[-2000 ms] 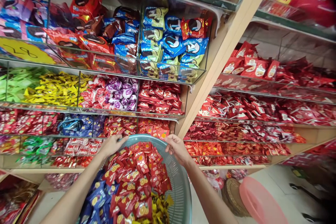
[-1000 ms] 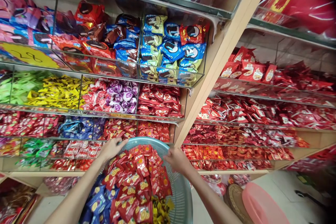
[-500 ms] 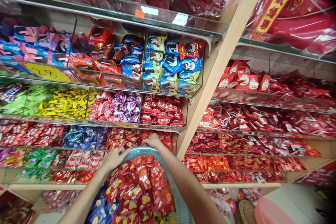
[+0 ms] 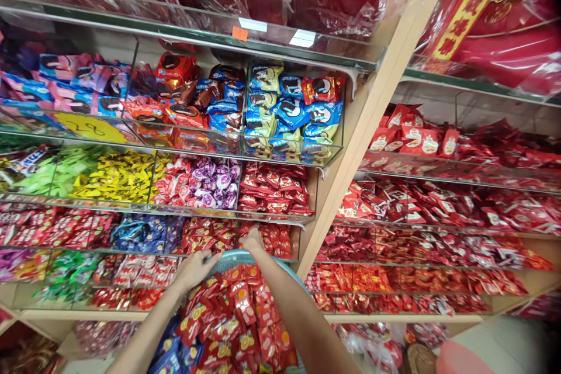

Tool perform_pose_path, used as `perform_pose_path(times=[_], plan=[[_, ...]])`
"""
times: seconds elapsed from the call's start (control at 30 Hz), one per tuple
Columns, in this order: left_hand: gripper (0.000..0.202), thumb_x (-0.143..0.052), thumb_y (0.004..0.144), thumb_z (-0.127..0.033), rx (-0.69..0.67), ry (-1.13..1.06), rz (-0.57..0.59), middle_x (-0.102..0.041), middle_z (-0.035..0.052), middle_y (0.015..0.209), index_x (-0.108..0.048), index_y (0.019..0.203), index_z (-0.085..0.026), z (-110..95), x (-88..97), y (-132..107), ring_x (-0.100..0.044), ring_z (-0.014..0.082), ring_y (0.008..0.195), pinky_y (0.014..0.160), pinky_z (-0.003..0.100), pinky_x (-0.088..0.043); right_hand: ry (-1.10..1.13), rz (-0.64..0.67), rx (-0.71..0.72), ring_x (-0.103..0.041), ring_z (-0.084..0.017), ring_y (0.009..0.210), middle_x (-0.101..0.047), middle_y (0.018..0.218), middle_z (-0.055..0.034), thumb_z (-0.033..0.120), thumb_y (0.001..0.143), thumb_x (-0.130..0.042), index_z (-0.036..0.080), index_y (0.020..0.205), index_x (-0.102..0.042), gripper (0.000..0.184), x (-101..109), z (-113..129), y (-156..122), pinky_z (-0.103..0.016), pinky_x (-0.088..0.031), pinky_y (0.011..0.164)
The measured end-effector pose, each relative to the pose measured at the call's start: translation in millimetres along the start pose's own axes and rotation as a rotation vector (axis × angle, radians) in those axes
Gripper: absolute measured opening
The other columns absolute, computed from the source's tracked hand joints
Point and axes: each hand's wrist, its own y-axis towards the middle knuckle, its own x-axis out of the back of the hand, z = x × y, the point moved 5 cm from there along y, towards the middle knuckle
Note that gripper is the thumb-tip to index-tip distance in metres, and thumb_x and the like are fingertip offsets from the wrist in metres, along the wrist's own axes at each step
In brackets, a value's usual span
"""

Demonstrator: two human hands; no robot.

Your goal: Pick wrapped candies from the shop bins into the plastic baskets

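Observation:
A blue-green plastic basket (image 4: 239, 256) is heaped with wrapped candies: red packets (image 4: 219, 324) with orange fruit prints and blue packets (image 4: 169, 359) at its lower left. My left hand (image 4: 197, 269) is closed on the basket's far rim, the thumb lying along it. Reaching past that rim, my right hand (image 4: 253, 241) is over a shelf compartment of red candy packets (image 4: 278, 241). Its fingers look curled in among the packets; their tips are hidden, so what they hold does not show.
Clear dividers split the shelves into bins, with cream-filled snack packs (image 4: 289, 108) above and purple candies (image 4: 214, 181) below. A wooden upright (image 4: 363, 134) stands right of my hands. A yellow price tag (image 4: 90, 127) hangs at left. A pink tub (image 4: 460, 357) is at lower right.
My right hand has shifted slightly and its fingers look more curled among the red packets. The left hand stays on the basket rim. The whole view has moved a little.

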Motion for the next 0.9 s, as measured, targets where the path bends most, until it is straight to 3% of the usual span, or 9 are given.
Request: perform_pose_path(times=[0.2,0.33,0.5,0.73,0.9], plan=[[0.043,-0.040,0.075,-0.061,0.015,-0.022,0.006,-0.053,-0.0028,0.055,-0.047,0.060,-0.022,-1.8,2.6,-1.2,-0.054,0.0157,0.056,0.054,0.023,-0.032,0.161,-0.029,0.029,-0.062,-0.025,0.090,-0.066,0.093,-0.0111,0.020,0.057,-0.067,0.017,0.086,-0.058,0.031,12.7,-6.7,5.7,-0.028,-0.045,0.069],[0.040,-0.043,0.074,-0.059,0.031,-0.038,0.005,-0.056,-0.0024,0.056,-0.049,0.060,-0.022,-1.6,3.0,-1.2,-0.054,0.0161,0.057,0.055,0.023,-0.033,0.354,-0.052,0.041,-0.061,-0.018,0.076,-0.065,0.080,-0.0065,0.025,0.062,-0.064,0.014,0.084,-0.057,0.026,22.9,-9.1,3.2,-0.022,-0.043,0.057],[0.039,-0.043,0.074,-0.058,0.024,-0.023,-0.002,-0.057,-0.0023,0.057,-0.051,0.060,-0.022,-2.8,4.2,-1.5,-0.055,0.0164,0.058,0.055,0.023,-0.033,0.633,0.033,0.061,-0.053,-0.009,0.052,-0.061,0.068,0.0001,0.026,0.067,-0.061,0.015,0.089,-0.053,0.026,39.5,-12.8,-15.2,-0.017,-0.037,0.042],[0.048,-0.033,0.076,-0.064,-0.005,0.024,0.018,-0.052,-0.0021,0.054,-0.045,0.058,-0.022,-7.3,5.5,-2.1,-0.053,0.0160,0.055,0.051,0.023,-0.029,0.936,0.293,0.133,-0.058,-0.009,0.060,-0.062,0.072,0.0008,0.034,0.066,-0.068,0.018,0.085,-0.055,0.029,69.3,-24.3,-71.7,-0.019,-0.047,0.058],[0.047,-0.035,0.075,-0.064,0.011,0.008,0.022,-0.054,-0.0013,0.055,-0.046,0.058,-0.022,-8.7,6.4,-1.8,-0.054,0.0168,0.057,0.053,0.023,-0.031,1.116,0.415,0.153,-0.061,-0.009,0.066,-0.064,0.075,0.0017,0.028,0.059,-0.077,0.018,0.085,-0.055,0.035,80.0,-33.7,-104.5,-0.022,-0.049,0.067]])
